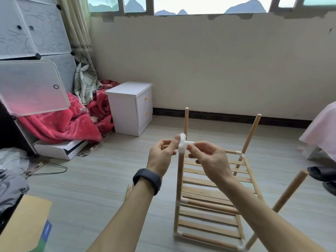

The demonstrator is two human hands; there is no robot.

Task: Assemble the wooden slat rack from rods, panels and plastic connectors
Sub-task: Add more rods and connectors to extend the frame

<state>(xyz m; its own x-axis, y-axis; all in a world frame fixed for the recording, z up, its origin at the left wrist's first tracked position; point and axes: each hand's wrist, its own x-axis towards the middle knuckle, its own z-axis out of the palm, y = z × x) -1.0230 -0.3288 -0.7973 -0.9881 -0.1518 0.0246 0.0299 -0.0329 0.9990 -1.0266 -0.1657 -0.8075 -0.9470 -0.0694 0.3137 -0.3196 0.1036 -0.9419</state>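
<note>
Sitting on the top end of an upright rod [180,175]: one white plastic connector [182,142], three-way, with one socket facing up and one stub pointing to 3 o'clock. It lies just right of frame centre.

- Left hand [161,155]: at 9 o'clock of the connector. Thumb and curled fingers pinch its body. The forearm rises from 6 o'clock, with a black wristband [147,180] on the wrist.
- Right hand [211,160]: at 3 o'clock of the connector. Thumb and forefinger pinch the side stub, and the other fingers curl loosely below. The forearm enters from 5 o'clock and crosses over the rack.
- Slat rack [209,193]: part-built, standing on the floor [101,179] at 5 o'clock of the connector. It has two tiers of wooden slats and white connectors at the corners.
- Further rods, three, bare-ended:
  - one [186,120] at 12 o'clock, directly behind the connector
  - one [251,133] at 2 o'clock, leaning right
  - one [289,195] at 4 o'clock, leaning right
- Loose rod [128,190]: on the floor at 7 o'clock, partly hidden by the left forearm.
- Surroundings:
  - white two-drawer cabinet [130,108] at 10 o'clock, against the wall
  - red blanket [63,122] at 9 o'clock, heaped beneath a translucent panel wardrobe [36,33]
  - cardboard box [25,220] at 8 o'clock, at the frame edge
  - dark sandals [321,173] at 3 o'clock, far right
  - pink cloth [323,128] above the sandals
</note>
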